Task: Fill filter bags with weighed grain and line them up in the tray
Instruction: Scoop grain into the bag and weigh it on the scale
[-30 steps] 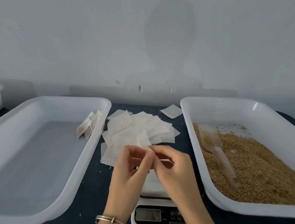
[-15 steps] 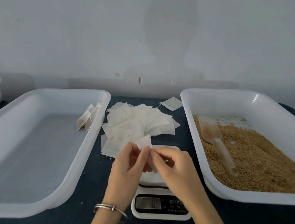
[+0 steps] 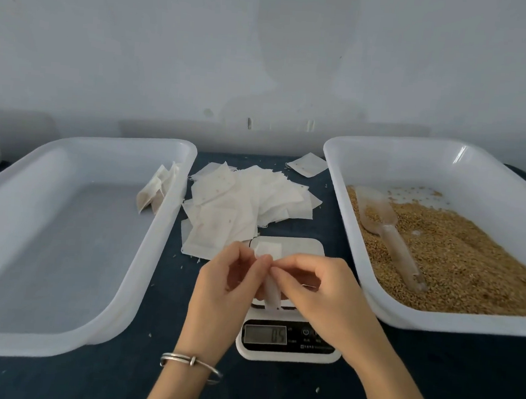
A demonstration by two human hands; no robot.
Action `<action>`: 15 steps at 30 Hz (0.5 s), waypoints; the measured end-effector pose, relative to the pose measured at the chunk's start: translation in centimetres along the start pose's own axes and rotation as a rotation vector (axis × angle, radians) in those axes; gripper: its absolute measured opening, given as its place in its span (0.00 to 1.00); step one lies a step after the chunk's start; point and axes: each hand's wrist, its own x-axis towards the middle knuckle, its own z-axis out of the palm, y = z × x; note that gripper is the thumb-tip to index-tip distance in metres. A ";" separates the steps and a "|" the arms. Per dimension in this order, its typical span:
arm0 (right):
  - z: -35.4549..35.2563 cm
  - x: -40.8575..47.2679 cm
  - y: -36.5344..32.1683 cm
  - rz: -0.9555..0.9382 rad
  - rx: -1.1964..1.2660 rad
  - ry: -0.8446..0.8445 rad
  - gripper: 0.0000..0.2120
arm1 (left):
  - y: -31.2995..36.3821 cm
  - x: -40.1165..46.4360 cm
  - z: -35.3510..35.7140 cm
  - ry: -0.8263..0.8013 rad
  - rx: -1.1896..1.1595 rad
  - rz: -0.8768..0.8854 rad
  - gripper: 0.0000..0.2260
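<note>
On the dark surface (image 3: 271, 395) stand two big white trays. The left tray (image 3: 65, 338) holds only a few filled bags (image 3: 157, 188), leaning against its far right wall; the rest of its floor is bare. The right tray (image 3: 403, 317) holds a bed of brown grain (image 3: 470, 263) with a clear plastic scoop (image 3: 388, 231) lying in it, bowl toward the far end.

Between the trays runs a narrow strip of surface. A loose pile of flat white bags (image 3: 242, 204) takes up its far part, one more lies apart just beside the right tray's far corner, and a small white scale (image 3: 288, 340) sits nearer, its right edge close to the right tray's rim.

Above the scale platform both hands meet on one empty filter bag (image 3: 272, 289). The left hand (image 3: 222, 293) and right hand (image 3: 320, 292) each pinch its top edge with curled fingertips. The bag is thin, white and limp, hanging down toward the platform.
</note>
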 end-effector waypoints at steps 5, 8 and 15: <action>0.1 -0.3 0.1 0.050 0.074 -0.004 0.05 | 0.3 -0.3 0.0 -0.039 -0.159 -0.051 0.14; 0.2 -0.5 0.1 0.058 0.083 0.017 0.04 | 0.3 -0.4 0.2 -0.035 -0.179 -0.070 0.08; -0.4 -0.8 -0.5 0.135 0.234 -0.028 0.08 | 0.8 -0.8 -0.2 -0.133 -0.225 -0.077 0.11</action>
